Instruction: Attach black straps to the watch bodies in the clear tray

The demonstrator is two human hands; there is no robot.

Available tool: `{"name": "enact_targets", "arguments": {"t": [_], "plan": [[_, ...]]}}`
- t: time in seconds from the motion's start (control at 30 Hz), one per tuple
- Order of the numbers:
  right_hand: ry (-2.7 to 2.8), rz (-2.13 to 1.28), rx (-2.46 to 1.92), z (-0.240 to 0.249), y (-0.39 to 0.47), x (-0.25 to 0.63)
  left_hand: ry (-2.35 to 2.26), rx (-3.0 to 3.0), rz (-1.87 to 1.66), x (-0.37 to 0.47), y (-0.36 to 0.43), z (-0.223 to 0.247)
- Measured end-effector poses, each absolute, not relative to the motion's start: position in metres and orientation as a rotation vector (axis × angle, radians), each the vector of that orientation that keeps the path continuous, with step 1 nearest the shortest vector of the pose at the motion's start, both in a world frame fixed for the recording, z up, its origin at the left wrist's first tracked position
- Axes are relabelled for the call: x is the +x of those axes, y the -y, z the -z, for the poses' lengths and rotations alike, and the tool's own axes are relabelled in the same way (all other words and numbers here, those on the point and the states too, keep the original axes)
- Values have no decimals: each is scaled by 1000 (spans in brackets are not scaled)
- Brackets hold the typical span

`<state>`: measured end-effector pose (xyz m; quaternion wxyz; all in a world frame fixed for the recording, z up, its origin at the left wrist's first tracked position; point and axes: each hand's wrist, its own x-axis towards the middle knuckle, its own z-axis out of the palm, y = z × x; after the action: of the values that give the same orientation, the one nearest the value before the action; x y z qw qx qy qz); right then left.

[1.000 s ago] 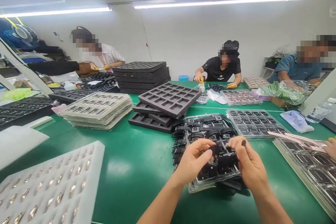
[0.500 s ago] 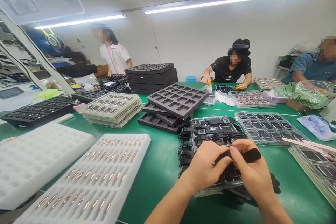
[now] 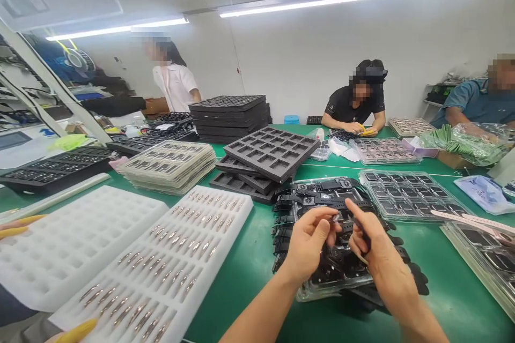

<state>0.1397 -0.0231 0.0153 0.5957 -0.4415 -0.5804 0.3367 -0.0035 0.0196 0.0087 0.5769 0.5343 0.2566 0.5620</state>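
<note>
A small part [image 3: 335, 218] is pinched between the thumb and fingertips of the left hand [image 3: 301, 249]; what it is cannot be told. In the right hand [image 3: 384, 260], a black strap [image 3: 365, 238] seems to be gripped by the curled fingers, while the forefinger is raised. Both hands are held close together, palms inward, above a clear tray [image 3: 316, 293] on the green bench [image 3: 241, 278]. The tray is covered with watches [image 3: 309, 201], their black bands hanging over its left edge. Whether the strap is joined to a watch below is hidden by the fingers.

Close handling of the small part and strap is judged to be in hand. For any move from here, a steady pinch and fine fingertip alignment are called for, since a part so small could be dropped among the bands and lost from sight. Care is also called for at the wrists, as the loose bands could be snagged and the watches shifted.
</note>
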Motion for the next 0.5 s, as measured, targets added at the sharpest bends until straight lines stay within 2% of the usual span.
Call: {"name": "enact_targets", "arguments": {"t": [0.17,0.5], "plan": [[1298,-502,-1057,9,17,138,-503,1021,-1315,-4,-20,1],[1264,-434,-867,26,13,124,-561,1046,-1316,3,-12,9]]}}
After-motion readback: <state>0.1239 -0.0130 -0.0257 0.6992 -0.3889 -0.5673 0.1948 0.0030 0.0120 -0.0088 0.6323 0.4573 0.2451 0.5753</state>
